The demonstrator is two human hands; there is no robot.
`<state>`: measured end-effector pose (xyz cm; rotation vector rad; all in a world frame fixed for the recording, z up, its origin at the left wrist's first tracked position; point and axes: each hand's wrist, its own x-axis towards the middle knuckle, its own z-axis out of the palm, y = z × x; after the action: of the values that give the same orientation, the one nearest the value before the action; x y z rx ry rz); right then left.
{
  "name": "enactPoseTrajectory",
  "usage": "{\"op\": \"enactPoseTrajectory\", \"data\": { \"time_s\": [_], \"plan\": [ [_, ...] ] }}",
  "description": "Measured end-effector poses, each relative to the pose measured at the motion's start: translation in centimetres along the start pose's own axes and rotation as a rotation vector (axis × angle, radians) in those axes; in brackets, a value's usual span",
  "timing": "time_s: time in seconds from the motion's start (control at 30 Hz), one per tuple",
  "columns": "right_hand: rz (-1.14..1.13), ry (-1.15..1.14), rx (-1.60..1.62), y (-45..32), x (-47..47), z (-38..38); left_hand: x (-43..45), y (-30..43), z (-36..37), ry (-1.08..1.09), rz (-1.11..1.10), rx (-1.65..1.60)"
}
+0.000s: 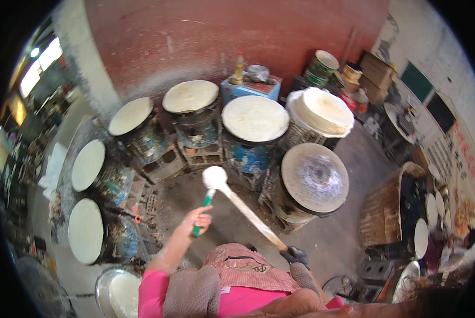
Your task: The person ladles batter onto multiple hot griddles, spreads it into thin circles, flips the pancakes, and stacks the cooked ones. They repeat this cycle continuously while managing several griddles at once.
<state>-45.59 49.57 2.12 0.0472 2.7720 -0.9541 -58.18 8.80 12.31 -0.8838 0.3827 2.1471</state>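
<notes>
My bare left hand grips a scraper-like tool by its green handle; its upper end is hidden by white dough or batter. My right hand, in a dark glove, holds the lower end of a long wooden stick. The stick's far end and the green tool meet at a rounded lump of white dough, held in the air over the floor. Around me stand drum stoves with round griddles, and pale flatbreads cover several of them, one flatbread straight ahead. The nearest griddle on the right has bare metal showing.
A stack of flatbreads rests on a basket at front right. Behind the stoves, a blue box carries an oil bottle. At left rear is a metal basin of white dough. A large rusty drum stands right.
</notes>
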Motion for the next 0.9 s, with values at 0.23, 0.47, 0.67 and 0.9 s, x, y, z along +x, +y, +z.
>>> {"op": "enactPoseTrajectory", "data": {
  "time_s": [0.23,0.47,0.67,0.9],
  "plan": [
    [0.661,0.499,-0.136,6.1,-8.3,-6.2,20.0,-2.7,16.4,-0.305,-0.160,0.663],
    [0.462,0.784,-0.219,1.9,4.0,-6.8,35.9,-6.6,25.6,-0.178,0.162,1.411],
    [0.758,0.813,0.012,2.0,8.9,-5.3,41.8,-2.8,24.6,-0.127,0.993,2.272],
    [0.792,0.852,-0.128,6.4,15.9,-4.0,40.3,-0.9,29.9,-0.094,0.972,2.093]
  ]
}}
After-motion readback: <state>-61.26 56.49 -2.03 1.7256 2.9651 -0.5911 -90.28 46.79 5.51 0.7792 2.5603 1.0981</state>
